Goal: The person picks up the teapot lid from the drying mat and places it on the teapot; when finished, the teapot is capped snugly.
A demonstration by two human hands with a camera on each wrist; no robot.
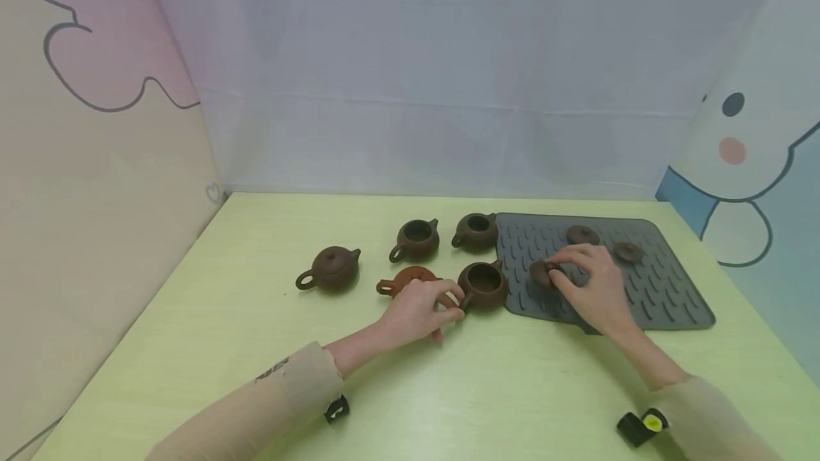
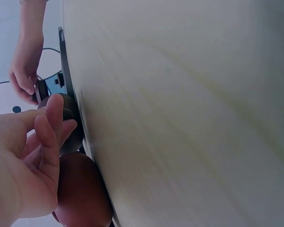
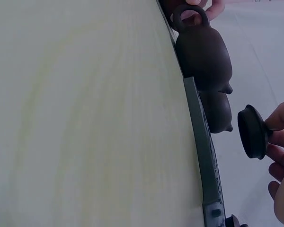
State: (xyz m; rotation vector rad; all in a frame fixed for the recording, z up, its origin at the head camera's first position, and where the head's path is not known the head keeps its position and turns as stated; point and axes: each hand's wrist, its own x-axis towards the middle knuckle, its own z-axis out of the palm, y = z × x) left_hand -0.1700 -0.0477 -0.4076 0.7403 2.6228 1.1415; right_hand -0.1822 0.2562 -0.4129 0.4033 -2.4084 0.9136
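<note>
My right hand (image 1: pixel 596 294) pinches a dark brown teapot lid (image 1: pixel 541 274) by its knob. In the right wrist view the lid (image 3: pixel 253 132) hangs tilted in the air, apart from the mat. My left hand (image 1: pixel 416 313) pinches the handle of a lidless dark brown teapot (image 1: pixel 492 296), which stands at the left edge of the grey mat (image 1: pixel 675 297). Just behind the left hand is a reddish-brown teapot (image 1: pixel 406 278), partly covered by it. Two more lids, a rear one (image 1: pixel 583 235) and a right one (image 1: pixel 628 252), lie on the mat.
Two other lidless teapots stand further back, one at the left (image 1: pixel 426 247) and one touching or close to the mat's corner (image 1: pixel 480 239). A dark teapot with its lid on (image 1: pixel 334 272) stands at the left. White and printed cloth walls surround the pale green table (image 1: pixel 211 290).
</note>
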